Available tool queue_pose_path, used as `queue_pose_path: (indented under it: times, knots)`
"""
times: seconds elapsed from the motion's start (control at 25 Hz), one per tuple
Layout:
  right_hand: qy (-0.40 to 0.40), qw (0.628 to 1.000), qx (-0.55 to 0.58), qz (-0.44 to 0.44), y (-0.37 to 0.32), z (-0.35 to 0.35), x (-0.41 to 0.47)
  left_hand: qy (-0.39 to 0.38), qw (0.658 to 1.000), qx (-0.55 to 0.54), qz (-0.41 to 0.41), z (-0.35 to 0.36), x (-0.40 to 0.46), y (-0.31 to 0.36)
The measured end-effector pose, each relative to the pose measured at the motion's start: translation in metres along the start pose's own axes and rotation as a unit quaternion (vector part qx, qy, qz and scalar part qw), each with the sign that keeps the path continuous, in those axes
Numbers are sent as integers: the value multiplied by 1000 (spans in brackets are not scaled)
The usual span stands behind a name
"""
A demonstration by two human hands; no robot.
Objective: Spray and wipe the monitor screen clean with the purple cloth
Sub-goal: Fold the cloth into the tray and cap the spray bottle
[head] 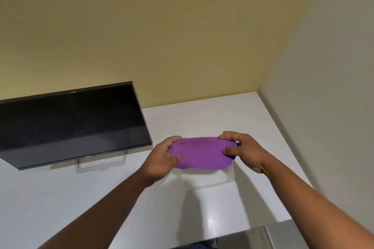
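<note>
A: Holding the purple cloth (200, 152) by its two short ends, above the white bench (60, 198). Left hand (162, 157) has thumb under and fingers curled over the near-monitor end; right hand (242, 151) pinches the far end. Both grips are clenched on the cloth, neither is free.

B: Where does it sit relative to the monitor (70, 125)?

A: Just off the monitor's right lower corner, in the air, not touching the screen. Directly under the cloth lies a clear, shallow tray (218, 178) on the bench, also to the right of the monitor. The monitor's stand (101, 164) shows below its bottom edge.

B: Any sprayer?

A: None in view. I cannot tell whether the screen is wet; it looks dark and off, with faint pale streaks low down that may be reflection.

B: Step in hand?

A: My reading: shaping the cloth into a pad. To do it well, keep the fold flat with a smooth face outward, then shift to a one-hand hold so the other is free for the bottle. For wiping, I would press lightly and steady the panel, since it tilts on a thin stand and could rock.

B: Writing?

A: One small logo centred on the monitor's bottom bezel, pale letters; it seems to read "DELL", though it is tiny. No other labels legible.
</note>
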State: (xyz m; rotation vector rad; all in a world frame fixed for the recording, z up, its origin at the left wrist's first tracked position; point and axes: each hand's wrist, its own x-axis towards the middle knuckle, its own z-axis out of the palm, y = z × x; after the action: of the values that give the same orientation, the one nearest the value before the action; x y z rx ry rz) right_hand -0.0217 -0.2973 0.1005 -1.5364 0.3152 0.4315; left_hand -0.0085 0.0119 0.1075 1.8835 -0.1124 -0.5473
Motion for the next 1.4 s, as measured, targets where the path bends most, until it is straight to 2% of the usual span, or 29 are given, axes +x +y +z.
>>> queue_pose_path:
  times: [0.08,0.2,0.32,0.64,0.88,0.96,1.08,1.24,1.4]
  knots:
    - [-27,994,-103,0,4,-6,5,13,996,87,-10,6,3,-7]
    - [-17,965,-261,-14,19,-7,10,24,971,238,7,17,5,-18]
    - [-1,948,-316,-36,38,-8,11,19,939,344,6,30,9,-27]
    - [-24,914,-403,-28,73,-7,15,7,904,427,-19,63,15,-50]
    - [-45,876,-480,-35,90,-6,20,-20,883,465,-64,79,22,-61]
    - [-43,847,-525,-70,94,-5,24,-22,878,473,-73,82,26,-63]
    - [-76,779,-609,-127,98,1,32,-42,863,498,-79,86,31,-68]
    - [-120,719,-678,-92,103,8,40,-62,850,514,-93,93,33,-73]
    - [-110,663,-735,-92,102,9,44,-68,838,528,-116,97,37,-73]
